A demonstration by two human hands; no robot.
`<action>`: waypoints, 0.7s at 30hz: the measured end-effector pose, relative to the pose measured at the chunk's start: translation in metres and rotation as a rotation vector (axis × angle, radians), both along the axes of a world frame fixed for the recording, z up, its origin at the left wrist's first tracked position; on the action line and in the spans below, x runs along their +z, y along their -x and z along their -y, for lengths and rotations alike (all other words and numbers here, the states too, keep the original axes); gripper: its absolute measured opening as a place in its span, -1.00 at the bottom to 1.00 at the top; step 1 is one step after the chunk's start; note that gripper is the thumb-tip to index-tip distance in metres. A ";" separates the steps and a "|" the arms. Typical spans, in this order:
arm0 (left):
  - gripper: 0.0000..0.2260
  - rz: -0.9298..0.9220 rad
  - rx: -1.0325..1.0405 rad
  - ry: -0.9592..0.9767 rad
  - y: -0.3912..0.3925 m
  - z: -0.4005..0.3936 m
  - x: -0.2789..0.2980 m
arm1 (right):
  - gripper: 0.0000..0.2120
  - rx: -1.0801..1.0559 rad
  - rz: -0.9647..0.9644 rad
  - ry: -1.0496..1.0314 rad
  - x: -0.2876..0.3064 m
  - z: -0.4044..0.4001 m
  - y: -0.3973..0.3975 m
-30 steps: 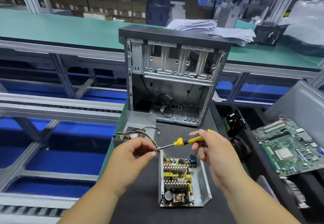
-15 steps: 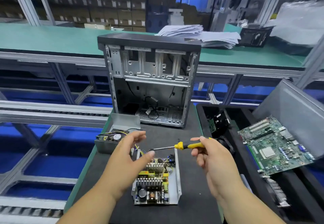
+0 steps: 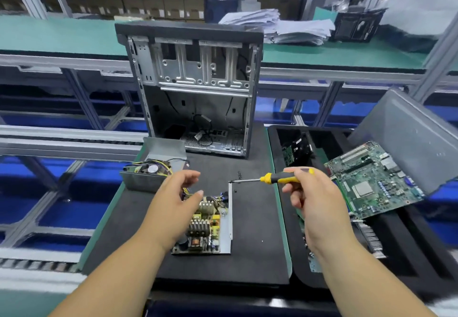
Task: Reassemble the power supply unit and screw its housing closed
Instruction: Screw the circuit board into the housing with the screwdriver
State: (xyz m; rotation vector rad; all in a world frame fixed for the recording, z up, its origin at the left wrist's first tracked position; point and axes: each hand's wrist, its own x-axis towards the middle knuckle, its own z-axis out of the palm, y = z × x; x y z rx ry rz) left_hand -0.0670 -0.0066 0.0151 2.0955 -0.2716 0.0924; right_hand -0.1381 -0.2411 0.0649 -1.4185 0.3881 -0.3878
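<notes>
While its cover is off, the power supply [image 3: 210,225] lies flat on the black mat [image 3: 255,230] in front of the person, its circuit board bared and one metal side wall standing up along its right edge. The left part of the board is hidden behind the left hand [image 3: 177,205], which hovers over it with fingers loosely spread and thumb apart from them, gripping nothing. Coloured wires run from the board's far end toward the grey cover [image 3: 153,170], which sits at the mat's far left corner with a small fan inside; where the wires join is covered by the hand. The right hand [image 3: 313,200] holds a yellow-and-black screwdriver [image 3: 270,179] by the handle, fingers curled round it, shaft pointing left and roughly level, tip just above the far end of the side wall. Whether the tip touches the metal cannot be told. A few small dark specks, perhaps screws [image 3: 239,174], lie on the mat just beyond the tip, too small to make out. Behind stands an open computer case [image 3: 195,88], upright at the mat's far edge. To the right, a black tray [image 3: 401,242] holds a green motherboard [image 3: 374,180] tilted against a grey panel [image 3: 411,133]; its near edge is partly hidden by the right forearm. Stacked papers [image 3: 285,29] lie on the green bench beyond.
</notes>
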 end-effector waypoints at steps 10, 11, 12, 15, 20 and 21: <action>-0.65 0.050 -0.123 -0.357 -0.037 -0.014 -0.036 | -0.81 -0.080 -0.042 0.127 -0.029 -0.016 -0.015; -0.64 0.057 -0.143 -0.376 -0.040 -0.014 -0.038 | -0.81 -0.087 -0.047 0.136 -0.032 -0.019 -0.018; -0.63 0.063 -0.162 -0.393 -0.043 -0.013 -0.039 | -0.80 -0.095 -0.052 0.142 -0.033 -0.022 -0.020; -0.65 0.085 -0.205 -0.433 -0.054 -0.015 -0.040 | -0.78 -0.121 -0.055 0.144 -0.036 -0.028 -0.027; -0.68 0.069 -0.254 -0.483 -0.076 -0.006 -0.036 | -0.80 -0.165 -0.042 0.151 -0.032 -0.034 -0.035; -0.68 0.054 -0.275 -0.498 -0.079 -0.002 -0.036 | -0.80 -0.174 -0.039 0.155 -0.030 -0.034 -0.037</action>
